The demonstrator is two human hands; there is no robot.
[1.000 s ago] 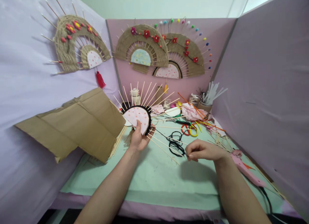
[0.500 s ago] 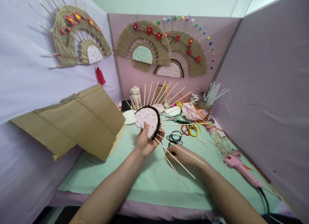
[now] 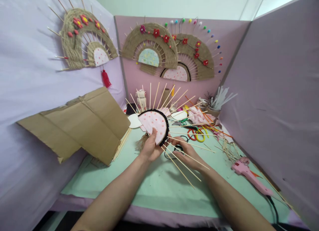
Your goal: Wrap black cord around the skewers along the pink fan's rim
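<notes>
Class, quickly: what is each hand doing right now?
Left hand: closed on the pink dotted half-round fan piece with wooden sticks.
Right hand: behind the sticks, on the black cord; grip cannot be told.

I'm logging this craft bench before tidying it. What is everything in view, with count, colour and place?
fan frame: one, pink dotted half-disc, black rim, wooden sticks, held above table
black cord: one, under right hand
finished fans: three, jute with red flowers, on walls
cardboard: one sheet, brown, left
scissors: red and yellow handles, mid-table; count unclear
glue gun: one, pink, right
table: one, green cover
left hand: grips the frame's base
right hand: behind the sticks, on the cord
</notes>
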